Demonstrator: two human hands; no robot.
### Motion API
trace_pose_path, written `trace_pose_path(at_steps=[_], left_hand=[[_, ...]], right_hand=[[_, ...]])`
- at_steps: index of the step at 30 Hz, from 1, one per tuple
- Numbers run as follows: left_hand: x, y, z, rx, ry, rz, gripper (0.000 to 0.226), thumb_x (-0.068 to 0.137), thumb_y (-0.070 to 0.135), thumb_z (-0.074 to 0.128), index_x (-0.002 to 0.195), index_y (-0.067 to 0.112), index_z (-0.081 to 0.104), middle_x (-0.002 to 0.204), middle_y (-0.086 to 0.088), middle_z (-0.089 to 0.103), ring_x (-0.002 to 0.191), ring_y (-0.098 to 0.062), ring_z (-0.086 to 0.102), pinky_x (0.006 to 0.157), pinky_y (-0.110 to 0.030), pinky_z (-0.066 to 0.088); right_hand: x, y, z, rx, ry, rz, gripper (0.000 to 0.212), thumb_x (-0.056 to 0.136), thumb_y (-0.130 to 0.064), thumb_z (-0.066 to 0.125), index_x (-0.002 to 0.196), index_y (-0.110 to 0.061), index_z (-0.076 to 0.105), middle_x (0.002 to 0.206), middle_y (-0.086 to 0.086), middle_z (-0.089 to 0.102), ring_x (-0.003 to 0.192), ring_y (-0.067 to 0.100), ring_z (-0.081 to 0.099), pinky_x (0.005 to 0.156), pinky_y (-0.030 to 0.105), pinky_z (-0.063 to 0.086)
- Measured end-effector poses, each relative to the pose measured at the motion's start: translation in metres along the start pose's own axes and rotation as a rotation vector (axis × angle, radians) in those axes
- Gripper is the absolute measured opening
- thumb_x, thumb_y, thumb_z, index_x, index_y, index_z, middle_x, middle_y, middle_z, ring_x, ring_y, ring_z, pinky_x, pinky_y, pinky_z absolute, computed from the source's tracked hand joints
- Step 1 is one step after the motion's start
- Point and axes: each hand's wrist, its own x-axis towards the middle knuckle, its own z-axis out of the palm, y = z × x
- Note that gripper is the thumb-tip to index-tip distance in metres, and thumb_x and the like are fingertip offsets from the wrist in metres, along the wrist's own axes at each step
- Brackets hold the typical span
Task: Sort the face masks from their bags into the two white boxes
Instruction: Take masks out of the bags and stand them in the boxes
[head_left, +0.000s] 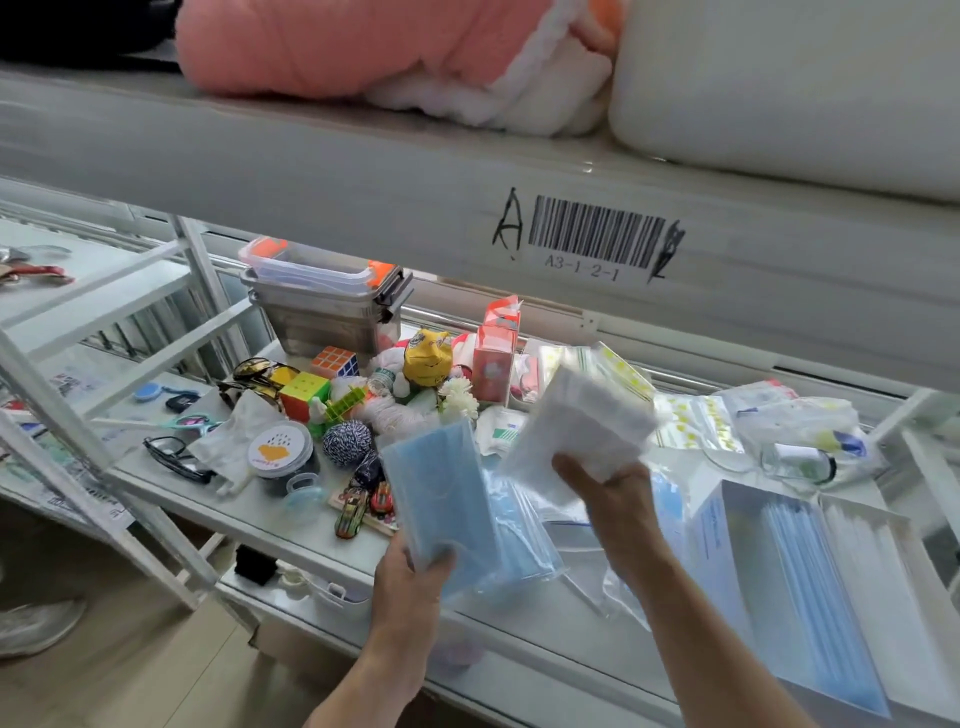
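We stood at a white shelf (519, 623) with a smooth, shiny top, under a thick grey beam (363, 171) with a barcode sticker (597, 236). On the left lay black glasses (171, 457), bright puzzle cubes (306, 395), a round ball of string (347, 444) and small toy cars (358, 512), all crowded close. Our left hand (410, 577) curled its fingers round a flat, soft stack of blue masks (441, 493), held upright. Beside it, our right hand (608, 493) gripped a thick stack of white masks (582, 421), lifted higher. Crinkly clear bags (597, 577) lay under both hands. By the right edge sat two open white boxes (719, 545), side by side, one with blue masks, one with white. The beam hung low over the heap behind.
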Motion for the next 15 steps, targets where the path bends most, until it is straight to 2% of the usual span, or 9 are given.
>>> trace_pose_path(at_steps=[3,5,8,10,12,15], left_hand=[[0.006,0.004,0.002,0.009,-0.024,0.003,0.023,0.087,-0.001,0.068,0.103,0.016,0.071,0.094,-0.004,0.079,0.097,-0.027,0.071,0.081,-0.035,0.055],[0.011,0.005,0.002,-0.006,-0.033,0.002,0.025,0.086,-0.003,0.069,0.104,0.014,0.071,0.095,-0.006,0.079,0.098,-0.029,0.072,0.082,-0.034,0.054],[0.02,0.004,0.002,0.001,-0.054,0.014,0.028,0.085,-0.005,0.069,0.108,0.012,0.07,0.097,-0.007,0.078,0.098,-0.03,0.071,0.08,-0.032,0.053],[0.024,0.002,0.003,-0.007,-0.071,0.011,0.028,0.085,-0.004,0.069,0.109,0.01,0.07,0.097,-0.008,0.078,0.098,-0.03,0.07,0.08,-0.032,0.053],[0.025,0.004,0.007,-0.014,-0.081,0.017,0.027,0.087,-0.002,0.069,0.111,0.009,0.069,0.099,-0.01,0.077,0.099,-0.032,0.07,0.08,-0.036,0.053],[0.026,0.006,0.016,-0.004,-0.097,0.073,0.025,0.087,-0.005,0.066,0.108,0.009,0.069,0.098,-0.01,0.077,0.086,-0.025,0.073,0.073,-0.033,0.059]], right_hand=[[-0.004,0.024,0.008,-0.048,-0.062,0.077,0.014,0.079,-0.001,0.08,0.083,-0.014,0.075,0.074,-0.005,0.077,0.066,0.006,0.07,0.059,0.017,0.053],[-0.001,0.031,0.011,-0.088,-0.075,0.091,0.012,0.079,-0.004,0.08,0.076,-0.014,0.076,0.075,0.002,0.078,0.066,0.012,0.071,0.059,0.024,0.057],[0.005,0.037,0.015,-0.158,-0.058,0.088,0.009,0.081,-0.01,0.079,0.078,-0.018,0.076,0.082,0.006,0.078,0.078,0.023,0.074,0.072,0.041,0.06],[0.007,0.037,0.015,-0.195,-0.051,0.095,0.012,0.082,-0.013,0.079,0.077,-0.022,0.075,0.085,0.004,0.078,0.083,0.025,0.074,0.077,0.046,0.059],[0.008,0.034,0.015,-0.229,-0.061,0.08,0.011,0.084,-0.015,0.077,0.076,-0.021,0.074,0.086,0.006,0.078,0.078,0.02,0.073,0.077,0.046,0.058],[0.004,0.013,-0.001,-0.208,0.021,0.042,0.009,0.086,-0.016,0.074,0.081,-0.008,0.075,0.076,0.005,0.074,0.064,0.008,0.062,0.064,0.037,0.055]])
